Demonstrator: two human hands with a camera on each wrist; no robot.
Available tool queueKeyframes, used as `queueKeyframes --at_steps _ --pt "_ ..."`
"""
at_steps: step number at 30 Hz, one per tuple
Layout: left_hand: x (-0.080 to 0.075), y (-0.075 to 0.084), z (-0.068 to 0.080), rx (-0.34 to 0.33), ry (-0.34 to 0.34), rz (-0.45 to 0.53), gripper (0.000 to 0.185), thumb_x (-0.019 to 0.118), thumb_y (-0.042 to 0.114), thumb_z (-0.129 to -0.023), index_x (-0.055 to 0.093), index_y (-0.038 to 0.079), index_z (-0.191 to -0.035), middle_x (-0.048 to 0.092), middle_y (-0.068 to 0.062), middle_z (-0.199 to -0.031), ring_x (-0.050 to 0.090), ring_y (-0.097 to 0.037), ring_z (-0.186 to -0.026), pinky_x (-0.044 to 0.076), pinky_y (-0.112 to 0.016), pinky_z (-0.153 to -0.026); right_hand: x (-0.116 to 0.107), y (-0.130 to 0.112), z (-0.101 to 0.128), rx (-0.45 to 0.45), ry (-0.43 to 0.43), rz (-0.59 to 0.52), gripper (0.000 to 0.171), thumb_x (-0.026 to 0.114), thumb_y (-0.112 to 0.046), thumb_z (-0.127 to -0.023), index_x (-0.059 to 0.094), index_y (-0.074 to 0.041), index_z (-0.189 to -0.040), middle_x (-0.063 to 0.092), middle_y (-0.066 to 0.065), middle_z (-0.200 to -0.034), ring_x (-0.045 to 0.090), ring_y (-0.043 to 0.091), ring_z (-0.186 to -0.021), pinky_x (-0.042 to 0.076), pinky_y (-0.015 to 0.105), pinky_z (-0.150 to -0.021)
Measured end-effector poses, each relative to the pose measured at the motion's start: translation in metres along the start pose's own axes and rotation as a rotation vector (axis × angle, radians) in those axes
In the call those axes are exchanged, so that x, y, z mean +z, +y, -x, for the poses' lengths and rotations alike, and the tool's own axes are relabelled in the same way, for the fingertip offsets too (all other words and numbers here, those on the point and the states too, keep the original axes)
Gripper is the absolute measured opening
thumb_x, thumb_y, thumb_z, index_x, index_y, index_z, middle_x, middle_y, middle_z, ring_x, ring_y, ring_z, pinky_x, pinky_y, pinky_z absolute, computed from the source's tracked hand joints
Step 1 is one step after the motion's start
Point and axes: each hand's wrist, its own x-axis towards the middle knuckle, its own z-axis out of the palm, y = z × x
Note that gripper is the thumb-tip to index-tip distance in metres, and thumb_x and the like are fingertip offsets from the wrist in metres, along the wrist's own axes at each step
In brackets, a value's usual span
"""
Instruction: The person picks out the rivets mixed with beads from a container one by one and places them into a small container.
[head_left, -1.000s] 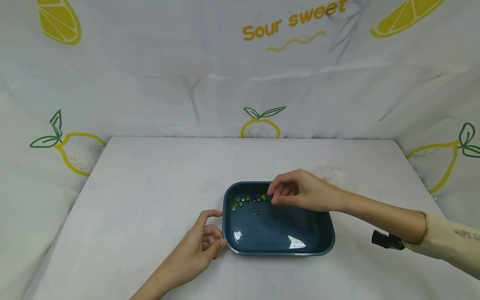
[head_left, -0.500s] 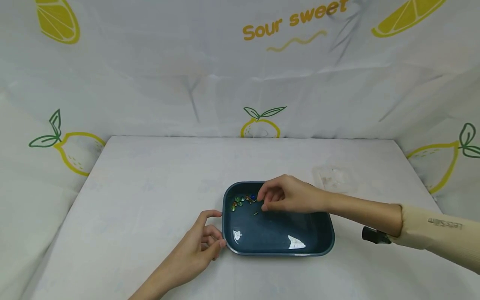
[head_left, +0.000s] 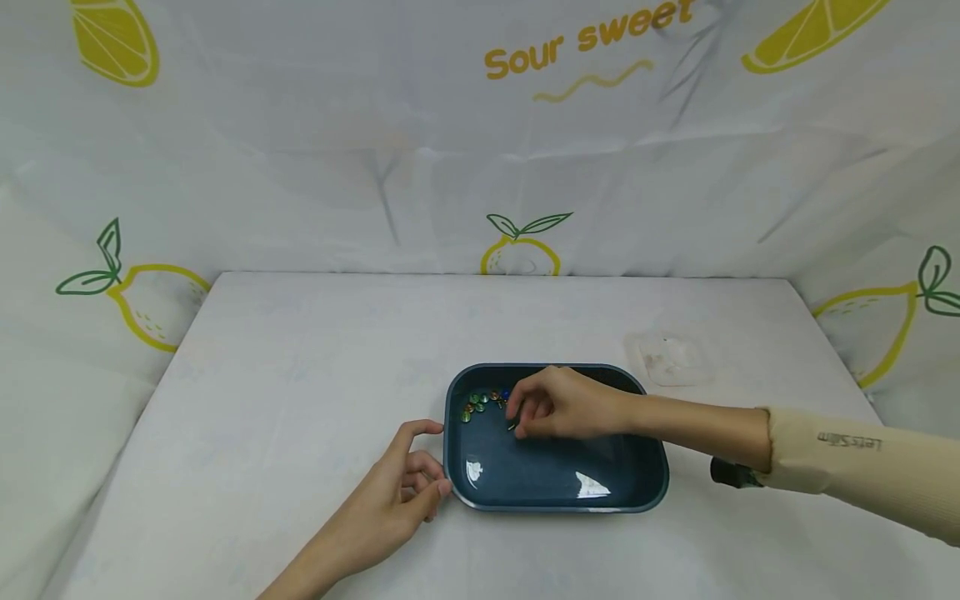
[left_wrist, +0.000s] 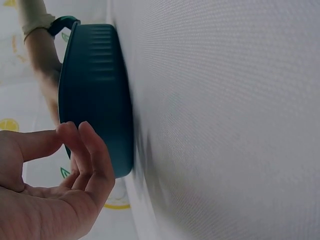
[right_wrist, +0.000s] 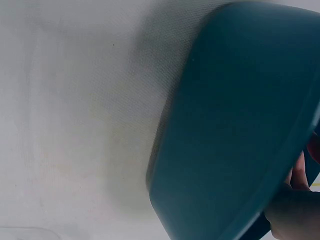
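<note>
Head view: right hand [head_left: 558, 406] reaches inside the blue tray [head_left: 637, 492], fingertips pinched at a small screw [head_left: 513, 427]; left hand [head_left: 401, 490], fingers loosely curled and grasping nothing, rests at the tray's near-left corner.

R hand [head_left: 558, 404] inside blue tray [head_left: 637, 492] – fingers [head_left: 519, 414] at beads [head_left: 480, 402]; L hand [head_left: 401, 492] touching tray corner.

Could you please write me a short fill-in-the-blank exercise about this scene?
1. The small coloured beads lie inside the dark ____ plastic tray.
2. The ____ hand reaches into the tray.
3. The left hand rests at the tray's near-left ____.

Missing words: blue; right; corner
</note>
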Motion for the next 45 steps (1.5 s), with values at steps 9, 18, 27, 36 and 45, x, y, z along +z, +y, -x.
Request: queueKeyframes --at_steps 9,18,27,36,45 --pt "-0.001 0.001 0.000 -0.006 0.001 -0.003 0.062 0.065 0.011 -0.108 0.031 0.010 -0.159 0.069 -0.013 -0.100 0.063 -0.010 -0.074 0.053 -0.022 -0.068 0.006 0.006 -0.002 0.020 -0.010 0.048 0.022 0.078 -0.010 -0.097 0.074 -0.001 -0.116 0.077 0.000 -0.085 0.064 0.001 -0.067 0.055 0.019 -0.064" --pt "0.000 0.000 0.001 -0.003 0.004 -0.005 0.062 0.066 0.013 -0.108 0.031 0.010 -0.159 0.069 -0.013 -0.101 0.063 -0.009 -0.074 0.053 -0.022 -0.069 0.013 0.010 -0.002 0.000 0.015 0.113 0.017 0.079 -0.009 -0.097 0.075 -0.003 -0.112 0.075 -0.002 -0.081 0.063 -0.002 -0.067 0.056 0.019 -0.065" --pt "0.002 0.001 0.001 -0.001 0.005 -0.008 0.061 0.065 0.012 -0.108 0.031 0.009 -0.159 0.069 -0.013 -0.101 0.063 -0.008 -0.074 0.053 -0.022 -0.068 0.018 0.012 -0.003 -0.015 0.062 0.136 0.009 0.079 -0.009 -0.097 0.076 -0.006 -0.104 0.073 -0.004 -0.078 0.061 -0.003 -0.066 0.055 0.019 -0.063" --pt "0.001 0.000 0.001 -0.012 0.001 0.005 0.062 0.066 0.014 -0.109 0.031 0.010 -0.159 0.068 -0.013 -0.101 0.063 -0.009 -0.074 0.053 -0.022 -0.069 0.019 0.014 -0.004 -0.015 0.076 0.135 0.011 0.084 -0.014 -0.095 0.076 -0.009 -0.100 0.072 -0.005 -0.076 0.062 -0.003 -0.065 0.056 0.019 -0.063" --pt "0.001 0.001 0.001 -0.016 -0.001 0.004 0.062 0.065 0.014 -0.109 0.031 0.009 -0.160 0.069 -0.013 -0.101 0.063 -0.009 -0.074 0.053 -0.022 -0.068 0.020 0.014 -0.004 -0.013 0.085 0.129 0.005 0.082 -0.009 -0.095 0.077 -0.010 -0.097 0.072 -0.005 -0.078 0.062 -0.003 -0.067 0.056 0.019 -0.065"
